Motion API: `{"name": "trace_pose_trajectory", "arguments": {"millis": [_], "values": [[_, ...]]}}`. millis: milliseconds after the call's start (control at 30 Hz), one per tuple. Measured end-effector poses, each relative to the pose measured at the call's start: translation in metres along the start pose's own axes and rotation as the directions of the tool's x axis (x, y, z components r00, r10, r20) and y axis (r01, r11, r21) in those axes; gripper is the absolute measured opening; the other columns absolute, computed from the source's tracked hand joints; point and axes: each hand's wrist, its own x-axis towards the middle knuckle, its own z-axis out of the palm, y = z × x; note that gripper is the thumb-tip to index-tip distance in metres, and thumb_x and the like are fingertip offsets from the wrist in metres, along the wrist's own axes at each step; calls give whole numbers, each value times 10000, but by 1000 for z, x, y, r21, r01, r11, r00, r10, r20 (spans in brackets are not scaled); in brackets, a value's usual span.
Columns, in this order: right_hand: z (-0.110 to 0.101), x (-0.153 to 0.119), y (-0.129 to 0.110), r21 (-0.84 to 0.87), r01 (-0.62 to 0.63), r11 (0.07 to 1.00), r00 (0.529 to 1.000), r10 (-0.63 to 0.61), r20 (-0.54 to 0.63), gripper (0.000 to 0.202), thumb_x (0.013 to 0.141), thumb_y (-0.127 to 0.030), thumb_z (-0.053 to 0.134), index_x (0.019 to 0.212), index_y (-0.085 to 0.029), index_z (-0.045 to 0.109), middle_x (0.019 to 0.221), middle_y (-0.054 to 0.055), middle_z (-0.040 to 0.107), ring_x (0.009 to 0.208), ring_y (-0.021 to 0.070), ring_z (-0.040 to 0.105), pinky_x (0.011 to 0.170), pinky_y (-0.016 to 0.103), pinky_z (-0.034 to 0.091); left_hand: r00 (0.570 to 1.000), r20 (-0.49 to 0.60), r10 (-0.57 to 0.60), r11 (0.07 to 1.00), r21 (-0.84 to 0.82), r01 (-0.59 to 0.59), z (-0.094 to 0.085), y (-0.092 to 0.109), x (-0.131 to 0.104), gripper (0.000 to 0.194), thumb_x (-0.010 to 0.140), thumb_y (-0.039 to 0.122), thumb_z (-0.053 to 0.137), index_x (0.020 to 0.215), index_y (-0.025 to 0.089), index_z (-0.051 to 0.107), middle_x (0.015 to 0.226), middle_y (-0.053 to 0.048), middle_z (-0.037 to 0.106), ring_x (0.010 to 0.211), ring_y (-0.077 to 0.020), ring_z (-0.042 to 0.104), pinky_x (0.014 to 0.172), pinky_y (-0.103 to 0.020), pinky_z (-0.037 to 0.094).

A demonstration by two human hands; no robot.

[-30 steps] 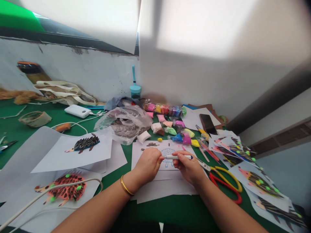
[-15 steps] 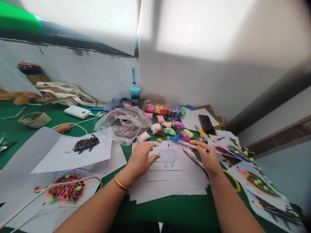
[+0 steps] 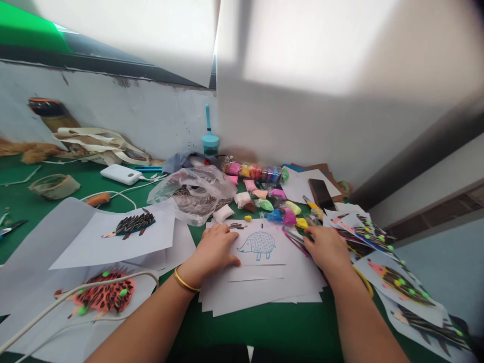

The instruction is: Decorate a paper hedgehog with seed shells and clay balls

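Observation:
A blue line drawing of a hedgehog (image 3: 260,244) lies on a stack of white papers (image 3: 260,292) in front of me. My left hand (image 3: 215,248) rests on the stack's left side, fingers apart and nothing in it. Just past its fingertips are a few sunflower seeds (image 3: 237,226). At the stack's right edge, my right hand (image 3: 325,247) has its fingers bent down at the pens (image 3: 297,240); its fingertips are partly hidden, and whether it grips one is unclear. Packets of coloured clay, including a blue one (image 3: 274,216), sit beyond the papers.
A plastic bag of seeds (image 3: 200,194) sits behind my left hand. Seed-covered hedgehog pictures lie at left (image 3: 134,224) and right (image 3: 401,285). A white cable (image 3: 79,291) crosses the left papers. A black phone (image 3: 320,194) and a power bank (image 3: 121,174) lie farther back.
My left hand has moved left and flattened on the paper, uncovering the seeds and the hedgehog's head. My right hand has lowered towards the pens; the pen it held out is no longer raised.

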Motion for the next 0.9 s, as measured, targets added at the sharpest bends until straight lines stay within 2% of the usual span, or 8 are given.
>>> {"name": "trace_pose_trajectory", "arguments": {"millis": [167,333,433,500,567,733,800,900], "values": [[6,-2,-5,1,49,999,995,-49,-86,223,866,-313,554,978,-215,720,1033,96,719,974,286,604,806,398,391,999,12,43,999,-21,-43,-4,4,-3,605,553,485,868,1102,299,696,1083,-96,599,1069,-357,531,907,-499,404],[5,-1,-20,59,107,993,990,-100,-104,220,896,-295,538,960,-209,730,989,86,721,973,279,601,833,395,397,998,-15,61,998,-18,-61,-2,7,-5,624,574,539,847,1120,282,687,1084,-96,600,1062,-345,534,893,-477,416],[-2,4,-43,110,256,960,966,-250,-70,226,919,-270,525,955,-204,738,964,82,722,949,257,599,849,377,401,995,-92,40,999,-28,-43,1,8,-3,442,752,504,739,1113,256,685,1084,-96,616,1054,-312,552,897,-458,414],[-7,11,-64,141,381,914,924,-383,-19,225,924,-243,526,998,-209,735,978,79,720,942,245,596,843,362,407,989,-151,8,999,-35,-13,3,8,-1,280,854,409,654,1070,236,698,1058,-89,634,1037,-288,568,888,-439,412],[-10,22,-88,142,459,877,885,-466,12,213,921,-243,545,1022,-211,730,997,89,715,956,254,588,837,364,410,982,-191,-18,999,-44,9,5,8,2,200,892,343,605,1012,222,711,1018,-81,650,1008,-273,581,869,-425,414],[-2,52,-135,130,458,879,883,-467,50,226,896,-239,599,1096,-201,697,988,127,697,985,285,572,794,369,416,972,-235,-7,998,-60,-7,6,5,6,197,914,335,566,926,214,722,962,-74,660,944,-252,594,842,-405,421],[4,59,-144,136,444,886,890,-454,51,181,917,-255,569,992,-184,718,953,140,692,967,287,574,791,376,416,969,-246,4,998,-66,-21,6,5,6,177,907,314,575,946,226,723,970,-69,661,947,-247,594,850,-403,422],[7,63,-146,165,414,895,904,-425,35,165,912,-265,577,879,-174,710,944,143,681,971,280,574,805,372,416,968,-249,16,996,-82,-37,8,4,6,166,891,288,596,982,235,724,985,-68,663,964,-248,591,861,-405,423]]}}
